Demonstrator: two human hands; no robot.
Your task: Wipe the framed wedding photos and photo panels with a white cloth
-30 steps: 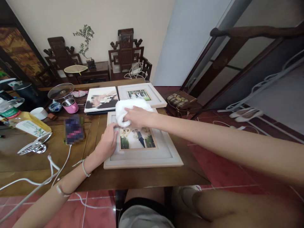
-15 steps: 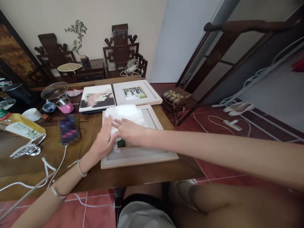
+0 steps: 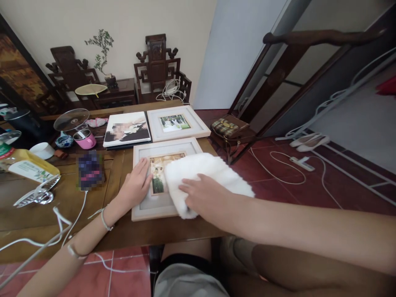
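Note:
A pale wooden picture frame point(image 3: 142, 211) with a wedding photo lies flat near the front edge of the wooden table point(image 3: 55, 206). My left hand point(image 3: 136, 187) rests flat on its left border, fingers stretched out. My right hand point(image 3: 206, 198) lies palm down on a white fluffy cloth point(image 3: 206, 169), fingers spread, pressing it onto the right half of the frame. The cloth hides that half and hangs past the frame's right edge.
Behind lie a second framed photo point(image 3: 177, 122) and a photo print point(image 3: 126, 128). To the left stand a pink cup point(image 3: 84, 139), a small fan point(image 3: 71, 119), a phone point(image 3: 89, 170), a yellow-labelled bottle point(image 3: 26, 167) and white cables point(image 3: 62, 222). Carved chairs stand at the wall. My knees show below the table.
My right hand has swept the white cloth from the frame's upper left across the photo to its right half. My left hand shifted slightly on the left border, staying flat.

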